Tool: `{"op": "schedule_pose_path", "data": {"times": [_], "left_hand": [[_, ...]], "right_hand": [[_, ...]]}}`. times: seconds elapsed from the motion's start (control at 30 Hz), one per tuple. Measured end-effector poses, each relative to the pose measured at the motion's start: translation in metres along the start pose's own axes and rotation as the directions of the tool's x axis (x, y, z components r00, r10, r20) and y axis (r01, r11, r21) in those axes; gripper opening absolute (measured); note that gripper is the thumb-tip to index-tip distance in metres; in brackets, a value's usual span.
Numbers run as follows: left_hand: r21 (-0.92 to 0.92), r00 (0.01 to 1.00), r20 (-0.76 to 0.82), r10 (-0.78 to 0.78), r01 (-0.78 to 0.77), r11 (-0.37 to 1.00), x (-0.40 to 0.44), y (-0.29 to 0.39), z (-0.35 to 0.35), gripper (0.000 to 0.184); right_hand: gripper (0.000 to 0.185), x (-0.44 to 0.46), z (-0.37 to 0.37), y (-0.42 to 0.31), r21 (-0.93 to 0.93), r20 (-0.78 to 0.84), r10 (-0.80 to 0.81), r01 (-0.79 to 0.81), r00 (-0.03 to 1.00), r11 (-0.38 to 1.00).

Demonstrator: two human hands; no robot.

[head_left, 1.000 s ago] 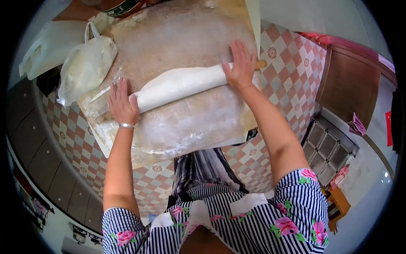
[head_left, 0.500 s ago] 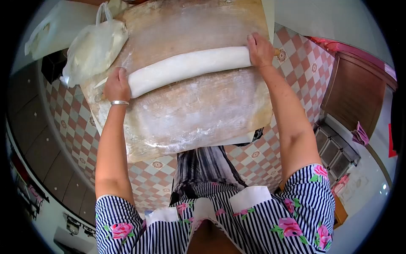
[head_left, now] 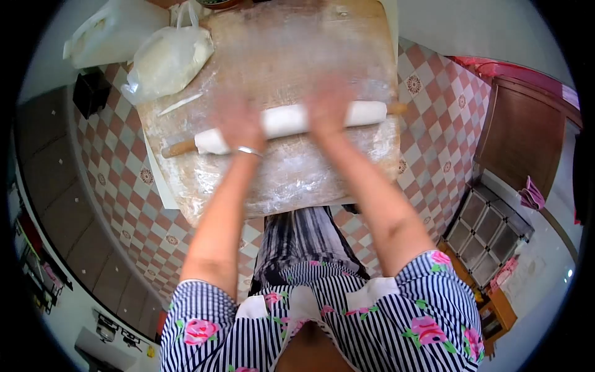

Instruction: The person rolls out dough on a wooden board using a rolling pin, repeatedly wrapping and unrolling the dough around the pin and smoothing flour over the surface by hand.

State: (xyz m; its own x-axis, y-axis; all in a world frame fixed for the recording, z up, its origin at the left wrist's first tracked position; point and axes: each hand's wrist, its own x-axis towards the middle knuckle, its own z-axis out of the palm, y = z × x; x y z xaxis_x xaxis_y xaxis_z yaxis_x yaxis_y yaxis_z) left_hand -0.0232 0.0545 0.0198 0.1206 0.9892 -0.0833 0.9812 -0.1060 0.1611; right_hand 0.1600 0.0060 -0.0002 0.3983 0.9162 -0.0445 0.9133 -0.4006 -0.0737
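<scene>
With our left hand (head_left: pixel 240 124) and right hand (head_left: pixel 328 110) blurred but seemingly open, gripping nothing, we are working the dough (head_left: pixel 285 120) around its pin (head_left: pixel 180 148), ideally pressing evenly.

Even, fairly bright light filled the view, with soft shadow under the dough (head_left: pixel 285 120). Motion blurred both hands (head_left: pixel 328 105) (head_left: pixel 238 124), while the wide lens bent the edges into black corners.

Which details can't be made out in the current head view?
All in the head view:
- Left hand and right hand: fingers lost to motion blur.
- Rolling pin: middle hidden by wrapped dough.
- Plastic bag: contents unclear through cloudy film.
- Round container: cut off by top edge.
</scene>
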Motion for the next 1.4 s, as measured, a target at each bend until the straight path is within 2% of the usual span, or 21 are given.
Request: {"op": "schedule_pose_path", "data": {"times": [0.03, 0.1, 0.17, 0.2, 0.23, 0.3, 0.43, 0.53, 0.67, 0.73, 0.8, 0.83, 0.93, 0.97, 1.03, 1.1, 1.2, 1.23, 1.33, 1.37, 1.4], "left_hand": [[-0.041, 0.998, 0.006, 0.065, -0.065, 0.997, -0.015, 0.011, 0.0, 0.048], [-0.134, 0.98, -0.01, 0.199, -0.199, 0.971, -0.03, 0.027, 0.019, 0.049], [-0.047, 0.971, 0.138, 0.195, -0.19, 0.981, 0.016, 0.031, 0.015, 0.052], [-0.1, 0.985, 0.006, 0.175, -0.174, 0.98, 0.041, 0.029, 0.012, 0.052], [-0.15, 0.983, -0.123, 0.139, -0.157, 0.976, 0.058, 0.022, 0.012, 0.052], [-0.028, 0.991, -0.028, 0.129, -0.13, 0.991, 0.034, -0.005, 0.005, 0.051], [0.063, 0.965, 0.053, 0.258, -0.262, 0.963, 0.021, -0.028, -0.002, 0.051], [-0.054, 0.973, -0.107, 0.204, -0.211, 0.976, 0.074, -0.039, 0.004, 0.058], [0.084, 0.968, 0.033, 0.248, -0.25, 0.965, 0.024, -0.059, -0.001, 0.054], [0.013, 0.971, -0.019, 0.239, -0.239, 0.971, 0.044, -0.062, -0.001, 0.055], [-0.116, 0.981, -0.074, 0.181, -0.189, 0.975, 0.078, -0.065, -0.005, 0.058], [-0.09, 0.976, -0.098, 0.196, -0.205, 0.975, 0.078, -0.073, 0.001, 0.059], [0.066, 0.967, 0.007, 0.254, -0.254, 0.965, 0.037, -0.097, 0.003, 0.053], [0.055, 0.954, -0.054, 0.296, -0.293, 0.954, 0.037, -0.102, 0.006, 0.052], [-0.07, 0.964, -0.134, 0.229, -0.24, 0.968, 0.062, -0.099, 0.001, 0.054], [-0.104, 0.936, -0.252, 0.245, -0.278, 0.955, 0.078, -0.1, -0.001, 0.057], [-0.099, 0.982, -0.06, 0.181, -0.186, 0.977, 0.036, -0.116, -0.001, 0.055], [-0.091, 0.963, -0.141, 0.231, -0.245, 0.965, 0.035, -0.117, 0.001, 0.051], [-0.321, 0.983, -0.149, 0.108, -0.151, 0.935, 0.064, -0.111, 0.0, 0.048], [-0.395, 0.989, -0.141, 0.035, -0.089, 0.914, 0.071, -0.112, 0.002, 0.046], [-0.33, 0.986, -0.146, 0.075, -0.12, 0.936, 0.069, -0.117, 0.005, 0.046]], "right_hand": [[0.066, -0.021, -0.02, -0.039, 0.263, 0.257, -0.052, -0.018, 0.965, 0.965], [0.067, -0.024, -0.009, -0.045, 0.242, 0.201, -0.072, 0.022, 0.977, 0.97], [0.069, 0.032, -0.007, -0.048, 0.298, 0.019, -0.114, 0.103, 0.993, 0.949], [0.071, 0.05, -0.007, -0.043, 0.316, -0.07, -0.135, 0.15, 0.988, 0.937], [0.071, 0.05, -0.01, -0.032, 0.306, -0.043, -0.067, 0.077, 0.997, 0.949], [0.071, 0.05, -0.017, -0.007, 0.289, 0.009, 0.054, -0.055, 0.998, 0.956], [0.071, 0.028, -0.022, 0.045, 0.205, 0.052, -0.109, 0.096, 0.993, 0.974], [0.071, 0.082, -0.013, 0.054, 0.257, -0.106, 0.012, 0.016, 0.994, 0.966], [0.072, 0.041, -0.009, 0.093, 0.174, -0.06, 0.0, 0.011, 0.998, 0.985], [0.072, 0.057, -0.006, 0.096, 0.131, -0.094, -0.063, 0.075, 0.994, 0.989], [0.072, 0.084, -0.006, 0.097, 0.177, -0.143, 0.011, 0.015, 0.99, 0.984], [0.072, 0.093, -0.008, 0.099, 0.198, -0.166, 0.044, -0.01, 0.985, 0.98], [0.068, 0.056, -0.014, 0.119, 0.175, -0.007, 0.038, -0.036, 0.999, 0.984], [0.067, 0.064, -0.009, 0.123, 0.174, -0.041, 0.019, -0.012, 0.999, 0.985], [0.067, 0.09, 0.0, 0.128, 0.167, -0.111, -0.014, 0.033, 0.994, 0.985], [0.069, 0.101, -0.011, 0.126, 0.215, -0.085, 0.04, -0.02, 0.996, 0.976], [0.064, 0.08, -0.007, 0.137, 0.167, -0.112, -0.002, 0.021, 0.994, 0.986], [0.062, 0.071, -0.006, 0.141, 0.131, -0.13, -0.029, 0.047, 0.991, 0.99], [0.055, 0.113, 0.004, 0.146, 0.227, -0.305, -0.05, 0.123, 0.951, 0.966], [0.05, 0.122, -0.002, 0.145, 0.295, -0.218, -0.009, 0.075, 0.976, 0.953], [0.046, 0.124, -0.014, 0.138, 0.36, -0.11, 0.029, 0.013, 0.994, 0.933]]}}
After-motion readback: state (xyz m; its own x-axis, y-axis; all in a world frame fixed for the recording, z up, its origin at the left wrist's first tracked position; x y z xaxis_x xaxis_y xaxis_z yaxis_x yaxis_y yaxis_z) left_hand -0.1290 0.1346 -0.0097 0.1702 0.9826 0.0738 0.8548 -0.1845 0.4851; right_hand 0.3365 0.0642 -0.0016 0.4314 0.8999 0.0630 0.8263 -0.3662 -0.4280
